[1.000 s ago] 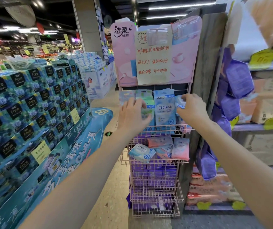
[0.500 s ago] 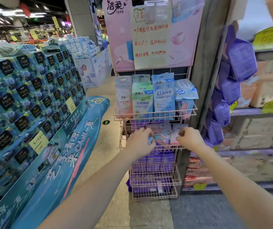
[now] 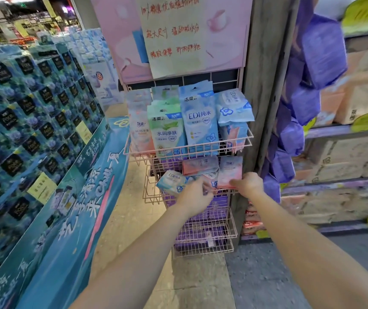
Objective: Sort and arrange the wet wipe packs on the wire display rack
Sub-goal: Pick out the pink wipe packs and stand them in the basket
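Lister: Both hands down from the top basket (image 3: 249,139) to the second basket (image 3: 148,195) of the wire display rack (image 3: 232,229). Right hand (image 3: 248,184) pinches an upright pink pack (image 3: 230,171) at the right end. Left hand (image 3: 195,194) curls over packs mid-basket; grip cannot be told.

Checker: Progress? Counts?

Lister: Top basket judged done, four front packs: pink-white pack (image 3: 139,128), green pack (image 3: 169,130), blue EDI pack (image 3: 200,121), tilted pale-blue pack (image 3: 232,108). Second basket unsorted, three visible: lying EDI pack (image 3: 170,181), lying pink pack (image 3: 199,166), the held one. Purple packs (image 3: 200,235) below: uncountable.
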`<state>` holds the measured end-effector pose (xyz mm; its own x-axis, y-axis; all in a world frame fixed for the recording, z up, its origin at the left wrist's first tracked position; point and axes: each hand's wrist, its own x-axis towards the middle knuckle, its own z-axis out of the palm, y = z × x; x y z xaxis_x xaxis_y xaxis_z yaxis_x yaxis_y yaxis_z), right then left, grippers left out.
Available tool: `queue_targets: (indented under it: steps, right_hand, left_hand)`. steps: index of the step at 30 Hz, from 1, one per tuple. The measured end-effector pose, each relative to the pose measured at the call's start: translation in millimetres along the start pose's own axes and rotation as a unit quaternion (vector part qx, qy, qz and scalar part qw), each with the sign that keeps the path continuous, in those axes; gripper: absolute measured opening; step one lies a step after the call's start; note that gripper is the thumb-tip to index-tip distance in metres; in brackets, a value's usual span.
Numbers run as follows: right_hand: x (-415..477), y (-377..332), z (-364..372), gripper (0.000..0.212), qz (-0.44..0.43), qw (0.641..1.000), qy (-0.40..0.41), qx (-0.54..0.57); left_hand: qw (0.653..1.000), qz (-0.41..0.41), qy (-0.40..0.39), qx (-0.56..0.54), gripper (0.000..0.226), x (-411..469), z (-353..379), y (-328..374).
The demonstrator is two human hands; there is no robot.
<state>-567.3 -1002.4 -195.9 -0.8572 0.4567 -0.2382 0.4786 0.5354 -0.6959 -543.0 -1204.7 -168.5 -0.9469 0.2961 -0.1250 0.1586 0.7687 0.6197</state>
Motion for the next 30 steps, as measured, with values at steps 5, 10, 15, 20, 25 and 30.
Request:
queue_targets:
  steps: [5,10,15,20,25,30]
  right_hand:
    - [-3,13,-6,0.038,0.028,0.982,0.049,0.179]
    - [-34,28,-17,0.018,0.020,0.939,-0.063,0.337]
    - [-46,31,-12,0.027,-0.036,0.934,-0.198,0.295]
    - [-40,12,-6,0.029,-0.035,0.935,-0.276,0.220]
    - [-25,-21,9,0.023,-0.033,0.948,-0.210,0.237]
    - [-1,-38,41,0.039,-0.020,0.962,-0.107,0.250]
  left_hand:
    - [0.998,-0.043,0.025,-0.042,0.029,13,17,4]
    - [0.979,-0.095,0.058,-0.172,0.059,17,27,18]
    - [0.932,-0.122,0.057,-0.335,0.029,22,33,3]
    - [0.906,-0.120,0.067,-0.402,0.028,6,10,-20]
    - [0.904,-0.117,0.081,-0.404,0.035,-16,-16,-50]
    - [0.902,-0.122,0.107,-0.401,0.038,-33,-30,-76]
